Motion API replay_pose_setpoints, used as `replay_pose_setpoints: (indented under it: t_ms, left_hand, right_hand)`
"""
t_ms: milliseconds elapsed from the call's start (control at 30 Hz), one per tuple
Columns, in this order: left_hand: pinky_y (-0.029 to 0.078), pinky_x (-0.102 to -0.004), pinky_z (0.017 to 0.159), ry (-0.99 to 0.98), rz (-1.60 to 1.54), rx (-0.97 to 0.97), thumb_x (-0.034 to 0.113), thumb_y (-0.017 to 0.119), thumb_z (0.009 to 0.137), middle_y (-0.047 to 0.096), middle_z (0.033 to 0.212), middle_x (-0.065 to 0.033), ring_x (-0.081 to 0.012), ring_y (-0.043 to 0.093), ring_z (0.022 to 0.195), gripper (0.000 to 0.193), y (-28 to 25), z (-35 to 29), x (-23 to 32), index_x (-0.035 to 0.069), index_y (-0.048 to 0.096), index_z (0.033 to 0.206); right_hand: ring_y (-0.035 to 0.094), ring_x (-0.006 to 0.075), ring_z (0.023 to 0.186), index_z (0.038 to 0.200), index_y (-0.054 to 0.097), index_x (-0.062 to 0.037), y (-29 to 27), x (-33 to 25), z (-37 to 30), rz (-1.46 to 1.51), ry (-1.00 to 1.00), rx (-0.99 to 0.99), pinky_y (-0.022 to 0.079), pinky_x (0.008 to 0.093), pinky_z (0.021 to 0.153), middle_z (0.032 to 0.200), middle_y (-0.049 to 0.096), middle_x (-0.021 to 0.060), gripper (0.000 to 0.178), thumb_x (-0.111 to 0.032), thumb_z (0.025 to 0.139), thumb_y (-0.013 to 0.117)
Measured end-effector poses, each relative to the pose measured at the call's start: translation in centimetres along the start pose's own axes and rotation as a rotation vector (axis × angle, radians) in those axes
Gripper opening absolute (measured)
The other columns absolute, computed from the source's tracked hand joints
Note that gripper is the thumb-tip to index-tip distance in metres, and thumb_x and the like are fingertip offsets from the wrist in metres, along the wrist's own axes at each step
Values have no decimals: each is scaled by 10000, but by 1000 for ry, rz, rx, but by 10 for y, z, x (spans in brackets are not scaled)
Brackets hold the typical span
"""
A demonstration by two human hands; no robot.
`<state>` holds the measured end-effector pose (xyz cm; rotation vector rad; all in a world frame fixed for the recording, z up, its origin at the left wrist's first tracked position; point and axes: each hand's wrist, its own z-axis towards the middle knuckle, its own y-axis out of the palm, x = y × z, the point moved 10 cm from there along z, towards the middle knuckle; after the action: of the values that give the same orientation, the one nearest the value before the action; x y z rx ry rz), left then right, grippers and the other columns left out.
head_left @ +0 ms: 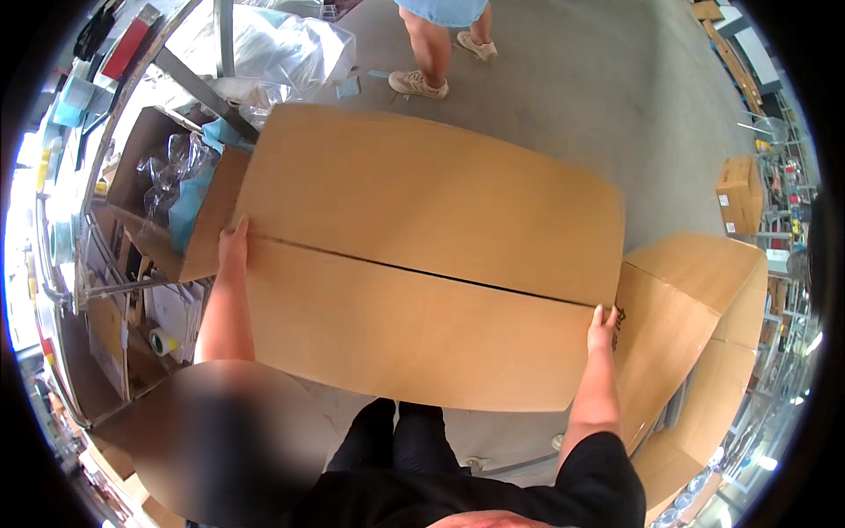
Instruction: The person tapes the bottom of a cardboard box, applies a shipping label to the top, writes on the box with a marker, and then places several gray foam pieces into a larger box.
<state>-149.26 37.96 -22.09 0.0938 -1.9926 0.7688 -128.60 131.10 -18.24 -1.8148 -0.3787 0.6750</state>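
A large brown cardboard box fills the middle, its two top flaps meeting at a narrow dark seam that runs across it. My left hand grips the left edge near the seam's end, thumb on top and the other fingers mostly hidden behind the side. At the right end of the seam, my right hand grips the opposite edge in the same way. Both arms are spread wide, with the box held in front of my legs. What lies under the box cannot be seen.
On the left, an open carton holds clear plastic and blue wrapping beside a metal rack. A large open carton stands close on the right. Beyond the box a person stands on the grey floor. A smaller box sits far right.
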Motion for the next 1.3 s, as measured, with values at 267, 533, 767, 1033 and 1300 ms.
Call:
replay_pose_setpoints:
  t_ms: [267, 533, 767, 1033, 1300]
  left_hand:
    - [253, -500, 1094, 671, 981, 231, 464, 463, 928, 325, 1511, -141, -338, 327, 1352, 652, 164, -42, 122, 65, 377, 1437]
    - [78, -431, 1206, 649, 1063, -164, 516, 373, 971, 140, 1613, -66, -264, 80, 1491, 706, 171, -86, 95, 101, 233, 1525]
    - [55, -422, 1209, 1054, 1071, -458, 504, 349, 991, 112, 1620, -56, -235, 40, 1498, 685, 173, -65, 95, 92, 229, 1526]
    - [44, -407, 1215, 1141, 921, -779, 485, 372, 988, 127, 1621, -21, -198, 55, 1497, 664, 176, -59, 87, 136, 226, 1534]
    - [45, -371, 1222, 1234, 851, -887, 417, 444, 981, 99, 1624, 9, -177, 36, 1497, 637, 158, -45, 76, 151, 253, 1527]
  right_hand:
    - [428, 372, 1299, 1459, 260, 14, 16, 75, -3, 86, 208, 174, 375, 464, 1071, 1473, 356, 241, 839, -533, 894, 554]
    - [114, 361, 1474, 1528, 167, -28, 54, -111, -83, -404, -393, 130, 124, 506, 1184, 1600, 102, 193, 797, -564, 969, 356]
    - [6, 336, 1493, 1525, 142, -2, 129, -258, -163, -470, -141, -291, 13, 500, 1193, 1608, 17, 195, 775, -524, 986, 333]
    - [596, 205, 1010, 1436, 366, 0, 48, -791, -393, 748, -1142, -457, 516, 304, 816, 1292, 525, 184, 590, -74, 914, 630]
    - [628, 321, 1102, 1156, 615, 101, 73, -1121, -477, 82, -884, -275, 486, 366, 914, 1205, 615, 286, 812, -602, 758, 692]
